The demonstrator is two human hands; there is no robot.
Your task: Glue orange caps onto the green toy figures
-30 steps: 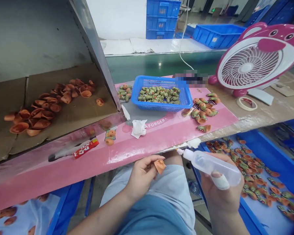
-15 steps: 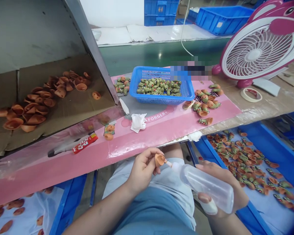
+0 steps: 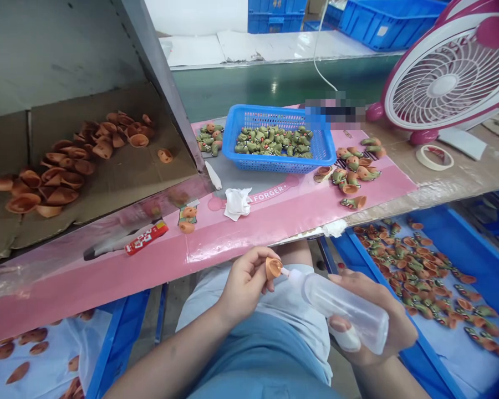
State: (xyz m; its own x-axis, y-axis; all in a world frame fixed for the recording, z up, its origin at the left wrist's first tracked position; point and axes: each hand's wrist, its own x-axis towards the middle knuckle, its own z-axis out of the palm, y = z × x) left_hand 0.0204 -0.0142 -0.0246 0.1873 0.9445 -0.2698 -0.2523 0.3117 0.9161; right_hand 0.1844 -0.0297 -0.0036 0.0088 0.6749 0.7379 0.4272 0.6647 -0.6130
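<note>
Between the thumb and fingers of my left hand (image 3: 248, 280) is a small orange cup-shaped piece (image 3: 273, 268), its hollow side turned to the right. My right hand (image 3: 374, 310) is wrapped round a translucent squeeze bottle (image 3: 343, 307), tilted so its narrow nozzle meets the rim of the orange piece. White wrapping covers one right fingertip. Both hands are above my lap, just below the edge of the pink-covered table (image 3: 158, 277). On that table a blue basket (image 3: 283, 164) holds many small green pieces (image 3: 270, 141).
Orange cups (image 3: 66, 172) lie in an open cardboard-lined box at left. Joined green-orange pieces (image 3: 353, 172) lie right of the basket. A blue crate (image 3: 469, 238) at right holds more; another (image 3: 120, 332) is lower left. A pink fan (image 3: 444, 83), tape roll (image 3: 434, 157) and crumpled tissue (image 3: 238, 203) are on the table.
The bottle's nozzle has come slightly closer to the inside of the orange piece, and my right hand has shifted a little left. The view has moved slightly.
</note>
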